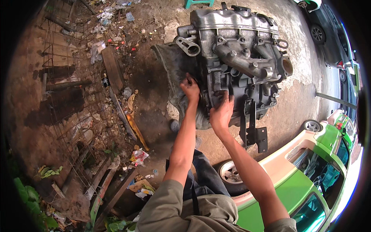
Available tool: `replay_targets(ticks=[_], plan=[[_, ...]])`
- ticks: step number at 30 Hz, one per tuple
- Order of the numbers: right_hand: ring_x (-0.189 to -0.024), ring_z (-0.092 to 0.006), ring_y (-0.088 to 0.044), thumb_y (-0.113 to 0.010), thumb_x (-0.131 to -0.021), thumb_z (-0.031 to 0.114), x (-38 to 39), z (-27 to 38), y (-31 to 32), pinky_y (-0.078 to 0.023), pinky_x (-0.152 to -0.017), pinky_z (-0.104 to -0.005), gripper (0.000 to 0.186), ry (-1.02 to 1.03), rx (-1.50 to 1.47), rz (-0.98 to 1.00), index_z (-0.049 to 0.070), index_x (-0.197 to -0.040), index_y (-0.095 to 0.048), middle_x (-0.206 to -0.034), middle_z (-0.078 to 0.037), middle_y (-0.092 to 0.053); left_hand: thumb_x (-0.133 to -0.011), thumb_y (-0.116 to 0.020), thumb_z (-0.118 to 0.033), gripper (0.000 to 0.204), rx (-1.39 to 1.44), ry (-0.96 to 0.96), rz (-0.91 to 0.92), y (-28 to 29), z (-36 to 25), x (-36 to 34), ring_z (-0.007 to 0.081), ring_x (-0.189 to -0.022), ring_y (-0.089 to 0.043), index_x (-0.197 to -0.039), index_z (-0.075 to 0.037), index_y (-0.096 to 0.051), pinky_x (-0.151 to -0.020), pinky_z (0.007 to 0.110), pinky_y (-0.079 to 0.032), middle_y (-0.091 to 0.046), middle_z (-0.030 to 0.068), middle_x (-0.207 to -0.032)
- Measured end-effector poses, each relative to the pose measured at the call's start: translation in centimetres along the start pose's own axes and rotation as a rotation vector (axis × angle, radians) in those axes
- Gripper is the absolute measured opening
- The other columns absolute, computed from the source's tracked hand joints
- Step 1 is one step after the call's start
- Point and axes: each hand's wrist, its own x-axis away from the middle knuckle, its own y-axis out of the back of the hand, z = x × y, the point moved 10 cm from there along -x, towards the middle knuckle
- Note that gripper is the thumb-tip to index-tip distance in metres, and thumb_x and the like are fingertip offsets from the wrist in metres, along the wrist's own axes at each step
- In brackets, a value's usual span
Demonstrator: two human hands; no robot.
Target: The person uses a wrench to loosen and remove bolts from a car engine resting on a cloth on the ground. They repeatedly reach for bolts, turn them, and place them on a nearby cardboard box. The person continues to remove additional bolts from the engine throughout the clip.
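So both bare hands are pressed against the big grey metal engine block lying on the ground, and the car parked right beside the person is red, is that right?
Not quite: the car beside the person is green and cream, not red, as the head view shows. The rest holds: the left hand and the right hand both rest against the big grey metal engine block lying on the ground.
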Motion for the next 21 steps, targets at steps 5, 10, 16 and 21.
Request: replay_targets(ticks=[5, 10, 16, 21], plan=[[-0.107, -0.0464, -0.050, -0.065, -0.062, -0.007, 0.2, 0.1, 0.2, -0.040, -0.096, -0.0522, 0.063, 0.068, 0.003, -0.082, -0.001, -0.122, -0.049, -0.112, -0.025, -0.049, -0.102, -0.055, -0.016, 0.048, 0.004, 0.042, 0.024, -0.3, 0.4, 0.0, 0.0179, -0.048, -0.032, -0.061, 0.007, -0.048, -0.050, 0.042, -0.028, -0.041, 0.0124, -0.048], [-0.110, -0.0476, -0.049, -0.066, -0.062, -0.007, 0.2, -0.5, -0.2, -0.040, -0.099, -0.0520, 0.069, 0.082, 0.021, -0.088, -0.005, -0.128, -0.044, -0.115, -0.026, -0.049, -0.102, -0.055, -0.018, 0.041, -0.055, 0.051, 0.085, -0.8, 2.1, 0.4, 0.0203, -0.051, -0.040, -0.070, 0.007, -0.057, -0.053, 0.042, -0.033, -0.051, 0.0168, -0.056], [-0.110, -0.0467, -0.049, -0.067, -0.062, -0.008, -0.1, -0.6, -0.3, -0.040, -0.099, -0.0514, 0.073, 0.027, -0.006, -0.028, -0.006, -0.130, -0.042, -0.116, -0.026, -0.049, -0.101, -0.056, -0.020, 0.027, 0.029, -0.092, 0.010, -0.8, 2.6, 0.7, 0.0354, -0.085, -0.062, -0.105, 0.004, -0.067, -0.078, 0.045, -0.047, -0.066, 0.0245, -0.093], [-0.111, -0.0462, -0.050, -0.064, -0.062, -0.008, -0.1, -0.4, -0.1, -0.041, -0.099, -0.0514, 0.067, -0.003, -0.031, 0.008, -0.003, -0.127, -0.045, -0.115, -0.025, -0.049, -0.101, -0.056, -0.019, 0.031, 0.011, -0.039, 0.127, -1.8, 2.8, 1.0, 0.0411, -0.102, -0.063, -0.122, 0.003, -0.064, -0.093, 0.045, -0.047, -0.067, 0.0260, -0.109]])
